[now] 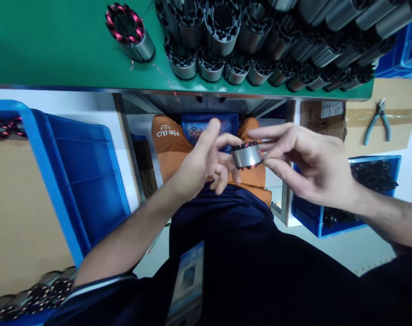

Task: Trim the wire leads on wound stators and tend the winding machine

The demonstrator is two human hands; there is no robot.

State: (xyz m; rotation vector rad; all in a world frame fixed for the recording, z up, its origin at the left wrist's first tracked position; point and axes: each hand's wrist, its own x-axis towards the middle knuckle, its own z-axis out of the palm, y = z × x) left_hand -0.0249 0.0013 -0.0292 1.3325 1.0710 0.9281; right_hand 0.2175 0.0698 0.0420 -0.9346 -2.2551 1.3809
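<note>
A motor stator (247, 156), a short steel cylinder with black toothed ends and pink-red wire showing, is held above my lap. My right hand (310, 163) grips it at its right side between thumb and fingers. My left hand (209, 158) is just left of it, thumb raised and fingers apart, some loosely curled. Its index finger reaches to the stator's left edge; I cannot tell whether it touches. Another wound stator (138, 45) with pink-red coils stands on the green bench top (56, 45), loose wire trailing from it.
Several stators without visible wire (210, 68) are stacked along the bench's right part. At left stands a blue crate (87, 176). On the right, pliers (377, 122) lie on cardboard, above a blue bin (358, 231) of black parts. A blue tray (231, 118) sits below the bench.
</note>
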